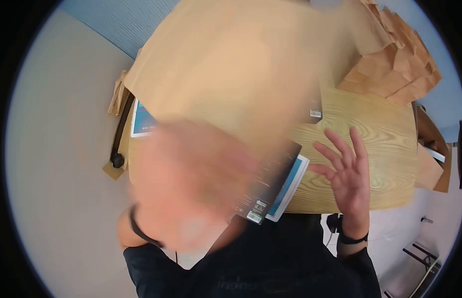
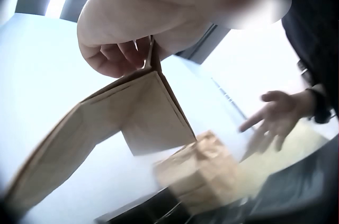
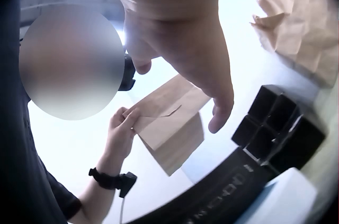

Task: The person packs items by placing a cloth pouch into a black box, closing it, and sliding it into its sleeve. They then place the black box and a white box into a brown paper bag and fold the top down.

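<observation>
A brown paper bag (image 1: 216, 64), blurred in the head view, hangs raised over the table. My left hand (image 1: 201, 184) grips its edge; in the left wrist view the fingers of the left hand (image 2: 132, 17) curl round the folded top of the bag (image 2: 153, 113). The right hand (image 1: 350, 184) is held over the table's front right, fingers spread, touching nothing. Beside it lie a dark printed box (image 1: 270, 184) and a white and blue one (image 1: 290, 191). In the right wrist view, the left hand (image 3: 123, 131) pinches a corner of the bag (image 3: 169, 128).
A crumpled paper bag (image 1: 395, 69) stands at the table's back right. Another dark box (image 1: 314, 107) shows partly behind the raised bag, and a blue and white item (image 1: 141, 119) lies at the left edge. An open bag (image 1: 432, 164) sits beyond the right edge of the table (image 1: 385, 149).
</observation>
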`<action>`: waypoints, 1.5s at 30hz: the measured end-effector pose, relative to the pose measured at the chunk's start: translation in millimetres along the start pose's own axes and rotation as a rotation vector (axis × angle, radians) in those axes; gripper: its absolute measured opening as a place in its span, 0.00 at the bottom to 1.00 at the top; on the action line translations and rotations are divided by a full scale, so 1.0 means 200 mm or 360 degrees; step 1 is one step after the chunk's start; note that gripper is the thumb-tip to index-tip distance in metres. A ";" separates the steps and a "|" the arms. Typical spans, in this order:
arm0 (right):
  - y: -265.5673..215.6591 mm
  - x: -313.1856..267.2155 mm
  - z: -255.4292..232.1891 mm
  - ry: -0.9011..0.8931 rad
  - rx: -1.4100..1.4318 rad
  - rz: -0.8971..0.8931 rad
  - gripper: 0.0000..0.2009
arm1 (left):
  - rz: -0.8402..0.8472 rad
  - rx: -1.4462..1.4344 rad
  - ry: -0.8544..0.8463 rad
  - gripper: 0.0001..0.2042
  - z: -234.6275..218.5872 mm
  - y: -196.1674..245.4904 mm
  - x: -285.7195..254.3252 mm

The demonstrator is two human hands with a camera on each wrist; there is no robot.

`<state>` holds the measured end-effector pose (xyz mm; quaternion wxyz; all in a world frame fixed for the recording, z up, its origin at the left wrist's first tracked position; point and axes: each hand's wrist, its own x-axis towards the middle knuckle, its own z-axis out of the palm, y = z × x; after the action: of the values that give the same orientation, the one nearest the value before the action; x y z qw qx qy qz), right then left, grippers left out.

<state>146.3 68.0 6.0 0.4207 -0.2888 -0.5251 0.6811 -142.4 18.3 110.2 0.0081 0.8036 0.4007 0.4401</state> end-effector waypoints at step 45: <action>-0.27 -0.06 0.03 -0.0004 -0.0294 -0.0091 0.33 | -0.0595 -0.0858 -0.0531 0.11 0.52 0.21 -0.03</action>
<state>161.3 59.8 58.7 0.4109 -0.3104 -0.5943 0.6178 -44.3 20.8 57.4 0.3651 0.7462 0.4034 0.3837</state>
